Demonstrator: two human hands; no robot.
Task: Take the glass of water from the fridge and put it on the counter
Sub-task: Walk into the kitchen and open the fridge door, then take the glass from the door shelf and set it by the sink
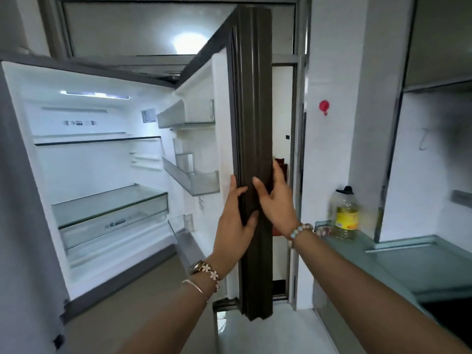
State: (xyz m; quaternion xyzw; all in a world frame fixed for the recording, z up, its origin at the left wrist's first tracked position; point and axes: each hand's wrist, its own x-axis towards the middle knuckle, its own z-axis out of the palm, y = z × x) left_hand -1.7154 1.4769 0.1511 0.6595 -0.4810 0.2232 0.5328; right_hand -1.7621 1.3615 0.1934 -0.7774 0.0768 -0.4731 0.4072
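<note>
The fridge stands open with its light on and its glass shelves bare. The right fridge door is swung out, its dark edge facing me. My left hand grips that edge from the inner side. My right hand wraps it from the outer side. A clear glass-like vessel stands in the middle door bin; I cannot tell whether it holds water. The grey-green counter runs along the right.
A bottle of yellow oil stands at the counter's near-left end beside the wall. A red hook sticks to the white wall. Dark cabinets hang above the counter. A crisper drawer sits low in the fridge.
</note>
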